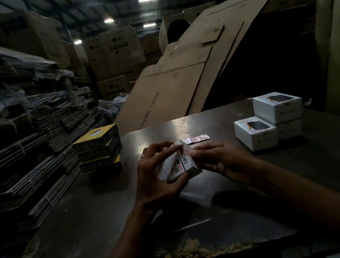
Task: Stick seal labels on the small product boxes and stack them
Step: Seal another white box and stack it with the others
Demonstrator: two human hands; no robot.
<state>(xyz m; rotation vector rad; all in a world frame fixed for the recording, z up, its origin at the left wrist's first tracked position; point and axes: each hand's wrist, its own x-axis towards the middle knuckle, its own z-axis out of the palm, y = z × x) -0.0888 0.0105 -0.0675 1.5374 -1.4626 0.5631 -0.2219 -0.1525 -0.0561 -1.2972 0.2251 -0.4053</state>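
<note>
My left hand [157, 175] grips a small white product box [175, 165], tilted on one corner above the dark table [302, 175]. My right hand [217, 161] touches the box's right side, fingertips pressed near a small seal label at its upper edge. A strip of seal labels [196, 139] lies flat just behind the box. At the right, three white boxes are stacked: one in front [256, 133], and one on top [277, 106] of another [290, 129].
Yellow-and-black boxes [97, 147] are stacked at the table's left edge. Flattened carton bundles [24, 138] pile up on the left. A big cardboard sheet [189, 71] leans behind the table. A white plastic sheet [198, 195] lies under my hands. The table's front edge is chipped.
</note>
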